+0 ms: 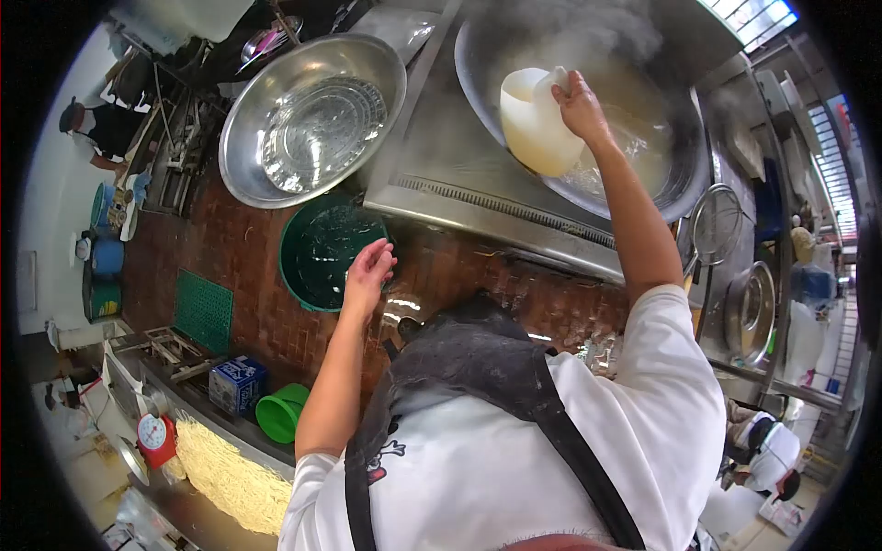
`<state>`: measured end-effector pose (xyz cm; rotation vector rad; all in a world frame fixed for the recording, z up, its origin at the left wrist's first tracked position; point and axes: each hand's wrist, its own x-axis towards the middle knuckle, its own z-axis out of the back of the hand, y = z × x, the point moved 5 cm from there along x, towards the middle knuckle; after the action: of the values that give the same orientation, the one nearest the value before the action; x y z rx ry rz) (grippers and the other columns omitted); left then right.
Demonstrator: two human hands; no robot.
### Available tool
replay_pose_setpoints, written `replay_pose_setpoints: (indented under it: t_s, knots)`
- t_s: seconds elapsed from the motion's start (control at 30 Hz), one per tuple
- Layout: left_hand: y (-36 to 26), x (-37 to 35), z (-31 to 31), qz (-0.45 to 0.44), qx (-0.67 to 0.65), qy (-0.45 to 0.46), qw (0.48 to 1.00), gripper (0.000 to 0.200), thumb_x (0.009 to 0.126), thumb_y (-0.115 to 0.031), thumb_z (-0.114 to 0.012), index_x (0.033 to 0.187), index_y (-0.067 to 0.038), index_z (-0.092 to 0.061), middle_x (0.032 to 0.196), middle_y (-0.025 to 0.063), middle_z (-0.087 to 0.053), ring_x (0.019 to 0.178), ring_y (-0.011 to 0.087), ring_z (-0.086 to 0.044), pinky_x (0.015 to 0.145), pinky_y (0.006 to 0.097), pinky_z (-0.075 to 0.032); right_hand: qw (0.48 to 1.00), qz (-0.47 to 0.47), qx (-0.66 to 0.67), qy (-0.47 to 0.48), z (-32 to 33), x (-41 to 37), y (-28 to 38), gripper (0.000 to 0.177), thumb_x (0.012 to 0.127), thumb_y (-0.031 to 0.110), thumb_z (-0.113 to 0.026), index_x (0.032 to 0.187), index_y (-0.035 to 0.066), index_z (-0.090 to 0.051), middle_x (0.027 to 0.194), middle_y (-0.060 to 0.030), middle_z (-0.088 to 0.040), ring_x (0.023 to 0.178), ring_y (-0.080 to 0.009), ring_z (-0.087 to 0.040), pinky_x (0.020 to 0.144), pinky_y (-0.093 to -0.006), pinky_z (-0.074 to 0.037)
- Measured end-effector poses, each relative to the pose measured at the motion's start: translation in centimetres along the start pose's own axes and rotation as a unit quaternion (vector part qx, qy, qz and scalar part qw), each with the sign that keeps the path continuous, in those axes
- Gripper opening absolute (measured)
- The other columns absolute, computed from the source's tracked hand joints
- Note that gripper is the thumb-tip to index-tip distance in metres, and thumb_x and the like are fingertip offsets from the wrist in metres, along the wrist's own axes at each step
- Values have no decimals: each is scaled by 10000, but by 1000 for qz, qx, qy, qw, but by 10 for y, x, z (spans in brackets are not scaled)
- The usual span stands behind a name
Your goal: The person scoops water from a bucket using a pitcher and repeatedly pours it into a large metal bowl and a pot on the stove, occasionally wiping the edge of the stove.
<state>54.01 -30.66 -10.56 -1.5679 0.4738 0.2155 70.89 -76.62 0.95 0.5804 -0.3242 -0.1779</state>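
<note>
My right hand grips the handle of a cream plastic jug, which is tilted over the near rim of a large steaming wok on the steel stove. Cloudy liquid fills part of the wok. My left hand hangs in the air with nothing visible in it, its fingers curled loosely, over the right side of a dark green tub. Above the tub, a wide metal basin stands tilted left of the stove.
A wire strainer and a metal bowl are at the right. A bright green bucket, a blue box, a red scale and noodles lie at lower left. People stand at both sides.
</note>
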Motion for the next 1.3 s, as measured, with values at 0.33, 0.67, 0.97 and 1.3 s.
replay_pose_setpoints:
  t_s: [0.33, 0.67, 0.97, 1.3]
  knots:
    - [2, -11, 38, -15, -2, 13, 1000, 447, 967, -245, -597, 1342, -22, -503, 1283, 97, -597, 1040, 157, -613, 847, 288, -494, 994, 45, -52, 86, -44, -38, 94, 562, 966, 302, -511, 1373, -57, -364, 1181, -332, -569, 1142, -464, -533, 979, -492, -419]
    - [9, -16, 60, -9, -2, 10, 1000, 468, 971, -299, -581, 1357, -49, -491, 1334, 109, -563, 1095, 194, -600, 889, 327, -483, 978, 45, -100, 178, -121, -57, 91, 434, 929, 199, -504, 1240, -91, -421, 1051, -311, -620, 1043, -450, -590, 887, -517, -470]
    - [16, -18, 52, -3, 5, 20, 1000, 492, 968, -319, -586, 1355, -33, -482, 1327, 104, -567, 1084, 184, -599, 902, 322, -479, 960, 52, -150, 230, -154, -60, 59, 343, 923, 158, -444, 1171, -79, -462, 1059, -303, -627, 1036, -454, -596, 892, -524, -474]
    - [17, -24, 47, -2, -11, 2, 1000, 474, 968, -294, -588, 1353, -36, -487, 1312, 101, -577, 1074, 179, -605, 888, 320, -488, 947, 74, -176, 257, -185, -55, 36, 373, 915, 190, -519, 1160, -85, -461, 1031, -309, -637, 1009, -452, -616, 879, -529, -482]
